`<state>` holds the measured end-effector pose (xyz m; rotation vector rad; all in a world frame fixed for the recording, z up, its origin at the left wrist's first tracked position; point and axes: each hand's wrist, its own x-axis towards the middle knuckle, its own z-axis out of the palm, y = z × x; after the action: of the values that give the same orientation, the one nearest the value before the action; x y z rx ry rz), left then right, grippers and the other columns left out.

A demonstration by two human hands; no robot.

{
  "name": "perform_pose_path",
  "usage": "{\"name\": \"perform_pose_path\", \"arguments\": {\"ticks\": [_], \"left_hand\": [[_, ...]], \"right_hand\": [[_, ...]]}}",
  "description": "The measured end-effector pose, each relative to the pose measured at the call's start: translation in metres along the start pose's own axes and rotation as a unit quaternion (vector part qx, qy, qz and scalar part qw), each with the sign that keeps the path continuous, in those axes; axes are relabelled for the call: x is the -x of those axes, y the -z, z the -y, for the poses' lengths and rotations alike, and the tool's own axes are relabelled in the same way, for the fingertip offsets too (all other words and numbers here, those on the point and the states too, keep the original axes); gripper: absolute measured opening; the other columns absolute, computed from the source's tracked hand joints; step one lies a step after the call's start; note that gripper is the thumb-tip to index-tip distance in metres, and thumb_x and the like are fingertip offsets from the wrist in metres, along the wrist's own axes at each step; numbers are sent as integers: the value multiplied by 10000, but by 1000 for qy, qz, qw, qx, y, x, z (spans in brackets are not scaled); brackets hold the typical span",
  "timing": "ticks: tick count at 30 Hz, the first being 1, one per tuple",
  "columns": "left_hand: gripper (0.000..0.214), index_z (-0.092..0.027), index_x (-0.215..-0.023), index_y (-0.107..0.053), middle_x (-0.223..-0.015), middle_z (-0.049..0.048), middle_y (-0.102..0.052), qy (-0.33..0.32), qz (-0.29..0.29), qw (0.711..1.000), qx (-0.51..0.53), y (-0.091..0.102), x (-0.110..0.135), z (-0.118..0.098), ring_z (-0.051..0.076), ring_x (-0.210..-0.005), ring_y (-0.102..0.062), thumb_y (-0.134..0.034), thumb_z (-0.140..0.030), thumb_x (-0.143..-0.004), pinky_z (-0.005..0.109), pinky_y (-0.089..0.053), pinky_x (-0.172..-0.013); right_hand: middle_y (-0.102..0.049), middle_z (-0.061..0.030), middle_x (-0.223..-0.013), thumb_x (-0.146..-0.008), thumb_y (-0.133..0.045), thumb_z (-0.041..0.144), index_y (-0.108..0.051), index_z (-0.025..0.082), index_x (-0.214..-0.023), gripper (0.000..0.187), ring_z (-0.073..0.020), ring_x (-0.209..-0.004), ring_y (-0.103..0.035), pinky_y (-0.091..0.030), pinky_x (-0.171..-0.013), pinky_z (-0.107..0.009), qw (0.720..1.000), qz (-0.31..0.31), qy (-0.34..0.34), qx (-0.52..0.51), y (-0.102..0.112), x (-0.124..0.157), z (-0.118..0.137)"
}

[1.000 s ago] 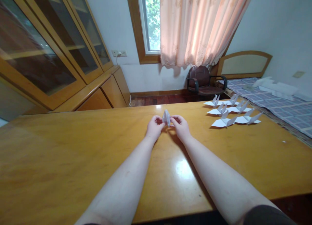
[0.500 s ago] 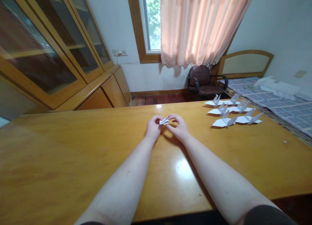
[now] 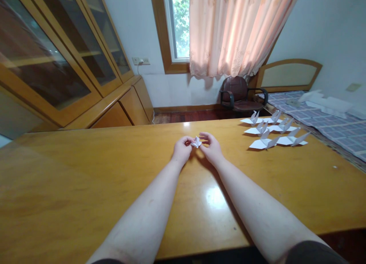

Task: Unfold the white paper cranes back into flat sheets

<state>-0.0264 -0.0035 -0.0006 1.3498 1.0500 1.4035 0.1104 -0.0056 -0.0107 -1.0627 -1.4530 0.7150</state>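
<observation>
A small folded piece of white paper (image 3: pixel 196 142) sits between my two hands above the middle of the wooden table (image 3: pixel 85 172). My left hand (image 3: pixel 182 149) pinches its left side with closed fingers. My right hand (image 3: pixel 212 146) pinches its right side, fingers curled round it. Most of the paper is hidden by my fingers. Both forearms stretch out over the tabletop from the near edge.
Several finished white paper cranes (image 3: pixel 271 132) stand in rows at the table's far right. Behind the table are a dark armchair (image 3: pixel 240 94), a bed with a patterned cover (image 3: pixel 328 119), glass-door cabinets (image 3: pixel 57 62) on the left, and a curtained window (image 3: pixel 234 31).
The paper stood upright between my fingers a second ago; it now lies lower and flatter, more folded down, with both hands still pinching it in the same place.
</observation>
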Motion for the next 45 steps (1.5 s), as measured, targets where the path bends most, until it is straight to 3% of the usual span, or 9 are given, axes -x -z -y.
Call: {"name": "perform_pose_path", "arguments": {"ticks": [2, 6, 11, 15, 18, 23, 28, 36, 45], "left_hand": [[89, -166, -651, -576, -784, 17, -674, 0, 15, 1000, 15, -1, 1, 0, 153, -810, -633, -658, -191, -630, 308, -475, -817], [142, -163, -709, -575, -757, 10, -656, 12, 39, 999, 22, -2, 0, 3, 151, -770, -625, -679, -238, -648, 315, -483, -788], [310, -171, -960, -563, -940, 57, -654, 6, 8, 999, 37, -1, -4, 8, 156, -872, -627, -672, -192, -670, 334, -477, -853], [420, -199, -1112, -484, -1063, 91, -604, 20, -1, 998, 65, 0, -5, 10, 148, -840, -642, -633, -197, -720, 329, -509, -792], [419, -210, -1081, -467, -1125, 88, -564, 9, -34, 999, 31, 1, -4, 10, 124, -781, -636, -650, -193, -705, 313, -518, -754], [240, -186, -904, -568, -978, 63, -616, 6, -40, 996, -76, 4, -5, 10, 148, -826, -605, -665, -190, -685, 308, -507, -767], [388, -198, -1026, -588, -1016, 53, -616, -10, -61, 990, -124, 5, -4, 7, 111, -734, -562, -683, -158, -653, 300, -491, -776], [417, -207, -1056, -594, -957, 34, -600, -23, -69, 989, -132, 6, -3, 2, 85, -620, -527, -692, -186, -651, 276, -484, -703], [312, -197, -950, -580, -922, 22, -609, -23, -68, 986, -151, 7, -4, 4, 90, -613, -537, -680, -190, -654, 257, -466, -658]], "right_hand": [[-628, -86, -1090, -692, -602, 181, -583, 194, -1115, 424, -198, -989, -605, -502, -831, -353, 1000, 18, 1, -6, 0, 0, -2], [-656, -56, -1073, -721, -568, 182, -648, 211, -1014, 305, -194, -1007, -594, -472, -876, -359, 999, 44, -2, 15, 1, 0, -1], [-690, -55, -862, -730, -626, 325, -661, 174, -865, 206, -180, -776, -618, -476, -754, -338, 997, 31, -69, -12, 1, -1, 2], [-655, -34, -716, -709, -650, 374, -627, 164, -742, 214, -157, -664, -592, -468, -684, -308, 993, 29, -99, -54, -1, -1, 1], [-656, -26, -736, -663, -691, 350, -610, 172, -807, 243, -156, -680, -605, -479, -696, -312, 987, 17, -113, -111, -4, -1, -1], [-648, -11, -770, -646, -699, 320, -568, 187, -1084, 476, -139, -658, -605, -484, -608, -278, 978, 26, -128, -164, -4, -2, -1], [-612, -5, -802, -663, -679, 320, -602, 196, -1089, 450, -108, -601, -571, -481, -525, -243, 987, 22, -122, -106, -1, -1, 3], [-619, -20, -840, -677, -665, 324, -614, 200, -1090, 435, -116, -608, -600, -508, -529, -253, 985, 24, -138, -102, -1, 0, 4], [-609, -11, -844, -682, -664, 312, -620, 201, -1080, 415, -103, -588, -600, -506, -528, -242, 987, 33, -121, -99, -2, 0, -1]]}}
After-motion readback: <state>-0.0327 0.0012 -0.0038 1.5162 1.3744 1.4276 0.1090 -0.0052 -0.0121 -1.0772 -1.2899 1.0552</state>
